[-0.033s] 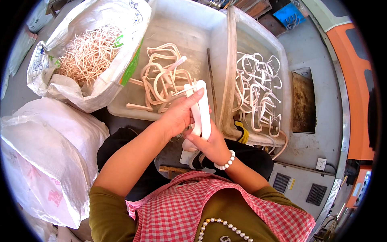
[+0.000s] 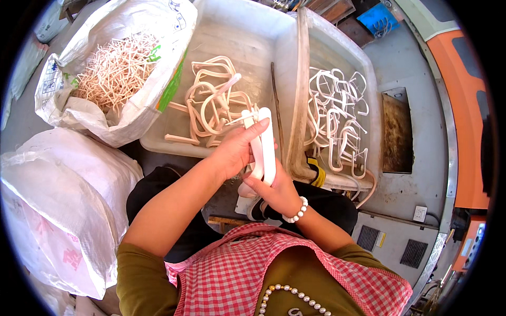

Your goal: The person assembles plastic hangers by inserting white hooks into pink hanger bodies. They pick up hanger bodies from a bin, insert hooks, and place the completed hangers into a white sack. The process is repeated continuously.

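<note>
Both my hands are closed round pale pink-white, curved plastic pieces (image 2: 269,150), held upright in front of my lap. My left hand (image 2: 235,151) grips them from the left, its thumb lying across near the upper, rounded ends. Lower down, my right hand (image 2: 278,193) holds the bottom end, thumb over the front; a white bead bracelet circles that wrist. Just behind my left hand, several similar curved plastic frames (image 2: 215,122) lie loosely heaped in a translucent bin (image 2: 247,45). My fingers hide the lower parts of the held pieces.
To the right, a second translucent bin (image 2: 337,45) contains tangled white plastic frames (image 2: 337,124). An open woven sack (image 2: 113,126) at the left is filled with thin pinkish sticks (image 2: 118,71). Below it bulges a white sack (image 2: 58,195). A dark stick (image 2: 276,100) leans inside the first bin.
My hands and the held plastic pieces have shifted very slightly, the upper ends a touch lower and to the right. The grip looks the same.
</note>
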`<state>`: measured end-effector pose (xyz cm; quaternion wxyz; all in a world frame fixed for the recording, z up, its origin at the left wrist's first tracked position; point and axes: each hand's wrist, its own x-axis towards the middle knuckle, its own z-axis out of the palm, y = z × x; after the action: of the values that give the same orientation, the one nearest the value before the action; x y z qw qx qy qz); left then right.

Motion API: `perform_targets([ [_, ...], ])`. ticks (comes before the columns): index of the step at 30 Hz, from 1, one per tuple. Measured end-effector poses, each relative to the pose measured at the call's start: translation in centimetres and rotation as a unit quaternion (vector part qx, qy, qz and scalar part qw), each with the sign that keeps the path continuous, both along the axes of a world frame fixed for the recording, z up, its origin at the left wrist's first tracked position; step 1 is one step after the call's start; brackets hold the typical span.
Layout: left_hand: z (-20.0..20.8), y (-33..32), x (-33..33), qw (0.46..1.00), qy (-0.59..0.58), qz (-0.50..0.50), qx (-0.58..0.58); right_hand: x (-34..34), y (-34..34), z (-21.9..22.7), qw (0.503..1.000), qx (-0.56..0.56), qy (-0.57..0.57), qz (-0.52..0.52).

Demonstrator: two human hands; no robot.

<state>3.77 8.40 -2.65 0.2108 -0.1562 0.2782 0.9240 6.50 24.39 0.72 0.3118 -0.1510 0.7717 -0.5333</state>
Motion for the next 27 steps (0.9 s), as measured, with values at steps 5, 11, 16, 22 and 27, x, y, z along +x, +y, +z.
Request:
perform_targets([
  [5, -0.5, 1.3, 0.3, 0.998, -0.049, 0.007, 0.043, -2.1, 3.1, 1.3, 0.976, 0.117, 0.025, 0.18],
  [11, -0.4, 1.5, -0.1, 0.998, -0.005, 0.063, 0.012, -6.1, 3.2, 2.1, 0.973, 0.112, 0.019, 0.2],
  [16, 0.4, 1.2, -0.3, 0.991, -0.041, 0.11, 0.066, -7.8, 2.4, 2.5, 0.975, -0.15, -0.154, -0.062],
  [22, -1.5, 3.2, 1.2, 0.992, -0.02, 0.103, -0.066, -9.4, 1.6, 4.5, 0.969, -0.178, 0.095, -0.142],
  [27, -1.3, 3.2, 0.5, 0.988, -0.023, 0.148, -0.017, -8.9, 2.0, 3.1, 0.983, -0.084, 0.127, -0.106],
])
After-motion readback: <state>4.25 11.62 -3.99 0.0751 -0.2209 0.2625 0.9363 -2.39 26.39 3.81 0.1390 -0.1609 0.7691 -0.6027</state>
